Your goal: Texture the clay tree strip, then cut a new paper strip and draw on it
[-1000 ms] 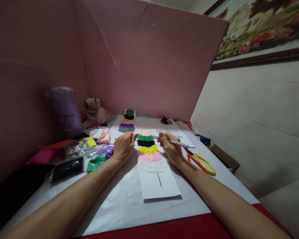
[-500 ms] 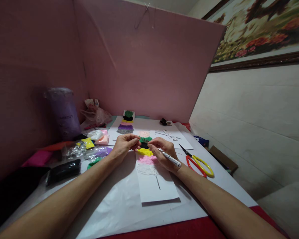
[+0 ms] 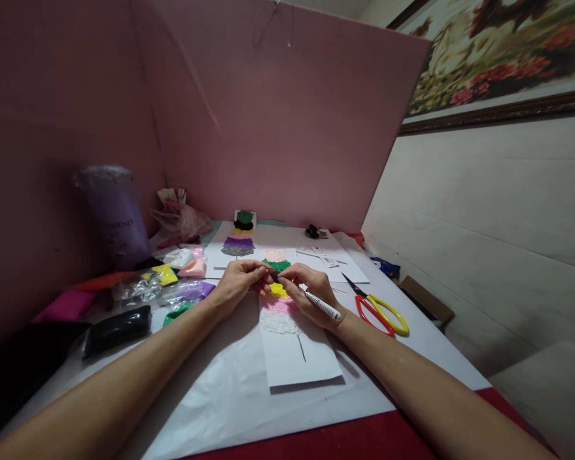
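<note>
My left hand is closed in a pinch over the upper part of a white card. A thin dark strip shows at its fingertips, too small to name. Close beside it, my right hand is closed, its thumb and fingertips meeting near the same strip. A white pen with dark markings lies in the right hand, pointing back toward the wrist. Textured bands of colour cover the card: pale peach, green, yellow, pink and white. A dark line is drawn below them.
Scissors with red and yellow handles lie right of my right hand. Bagged coloured clay and a black packet sit at left. Farther back are a similar banded piece, paper scraps and a purple cylinder.
My fingertips have come closer together and slightly lower around the thin strip. The pen has shifted slightly with my right hand, and the whole view has moved a little.
</note>
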### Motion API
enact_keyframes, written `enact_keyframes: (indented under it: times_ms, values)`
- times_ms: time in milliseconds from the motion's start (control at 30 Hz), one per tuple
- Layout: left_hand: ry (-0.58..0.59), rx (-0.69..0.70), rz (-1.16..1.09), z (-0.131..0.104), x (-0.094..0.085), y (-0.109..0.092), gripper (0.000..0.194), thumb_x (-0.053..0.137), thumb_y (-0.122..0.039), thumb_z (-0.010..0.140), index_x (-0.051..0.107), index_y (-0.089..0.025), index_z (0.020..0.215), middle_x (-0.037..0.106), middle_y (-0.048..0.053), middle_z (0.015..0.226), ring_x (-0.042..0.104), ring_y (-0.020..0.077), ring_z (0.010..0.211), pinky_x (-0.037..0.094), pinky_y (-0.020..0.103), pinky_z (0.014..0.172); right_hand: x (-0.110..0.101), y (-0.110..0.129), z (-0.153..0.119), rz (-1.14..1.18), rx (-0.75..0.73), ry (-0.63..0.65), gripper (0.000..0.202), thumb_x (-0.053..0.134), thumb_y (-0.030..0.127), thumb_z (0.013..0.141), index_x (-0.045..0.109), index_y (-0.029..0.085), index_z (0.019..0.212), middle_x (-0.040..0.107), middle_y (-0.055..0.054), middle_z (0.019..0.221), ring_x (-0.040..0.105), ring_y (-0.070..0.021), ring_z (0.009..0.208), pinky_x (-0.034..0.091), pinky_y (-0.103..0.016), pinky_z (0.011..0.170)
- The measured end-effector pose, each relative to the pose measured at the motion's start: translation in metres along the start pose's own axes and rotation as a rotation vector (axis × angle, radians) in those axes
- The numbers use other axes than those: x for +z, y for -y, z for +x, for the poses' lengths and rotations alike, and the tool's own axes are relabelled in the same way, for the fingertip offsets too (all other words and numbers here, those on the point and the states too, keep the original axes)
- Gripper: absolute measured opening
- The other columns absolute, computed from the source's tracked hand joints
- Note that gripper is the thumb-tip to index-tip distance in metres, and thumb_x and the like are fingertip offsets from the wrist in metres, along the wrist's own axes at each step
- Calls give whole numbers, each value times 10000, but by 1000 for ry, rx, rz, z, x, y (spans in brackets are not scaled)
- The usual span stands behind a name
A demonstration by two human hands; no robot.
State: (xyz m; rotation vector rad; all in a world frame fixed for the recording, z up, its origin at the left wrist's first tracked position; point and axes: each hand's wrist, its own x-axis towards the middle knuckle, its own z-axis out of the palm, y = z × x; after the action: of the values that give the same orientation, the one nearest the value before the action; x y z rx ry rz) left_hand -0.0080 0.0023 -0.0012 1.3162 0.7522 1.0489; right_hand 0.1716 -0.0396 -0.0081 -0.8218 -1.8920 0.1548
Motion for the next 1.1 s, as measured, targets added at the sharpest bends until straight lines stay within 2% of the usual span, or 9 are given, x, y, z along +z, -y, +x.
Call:
enact_keyframes:
  times_ms: [233,500,767,1100]
  values:
    - [-15,-2,-24,0,-1,0,340,824,-382,585,703,-114,755,681,29,627,608,115,527,488,235,529,0,0,-1,-27,-2,11,82,579,166,858,654,192,837,653,-20,750,602,-144,660,473,-263,636]
    - [-9,1,-14,0,0,0,284,805,-348,631,696,-114,750,675,28,622,601,108,512,489,235,522,0,-1,0,-19,2,25,100,557,180,874,649,205,844,655,-26,763,600,-150,670,472,-271,642]
    - [5,-8,-28,0,0,2,375,829,-407,586,696,-103,761,675,29,616,601,112,504,494,238,508,2,-4,-2,-7,-12,33,98,555,171,886,647,191,860,640,-28,775,604,-153,696,474,-266,652]
    - [25,-14,-36,0,0,4,397,828,-437,593,687,-97,740,677,40,619,607,111,479,496,226,482,6,-7,-3,38,-4,13,107,553,171,889,650,217,879,647,-25,801,606,-153,717,488,-271,670]
